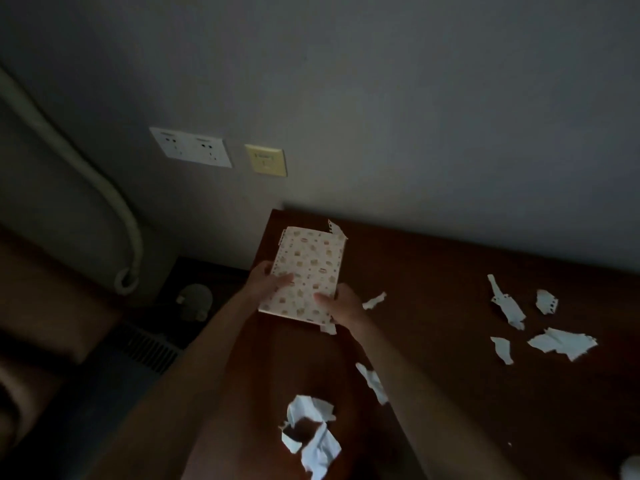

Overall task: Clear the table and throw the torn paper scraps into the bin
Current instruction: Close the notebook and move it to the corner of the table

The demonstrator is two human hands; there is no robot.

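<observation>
Right now both hands grip a patterned spiral notebook at the far left corner of the dark wooden surface: the left hand clasps its left edge with the thumb on the cover, the right hand pinches its near right corner. The notebook's long axis runs from about 7 o'clock to 1 o'clock, away from the person, with a torn strip poking out at its far end. The torn paper scraps lie apart from it: a crumpled cluster at 6 o'clock close to the body, a small piece touching distance from the right hand at 3 o'clock, and a scattered group well off at 3 to 4 o'clock. The right hand is nearer to most of them, so gathering probably falls to it once the notebook is set aside. No bin can be made out for certain in the dim floor area at left
</observation>
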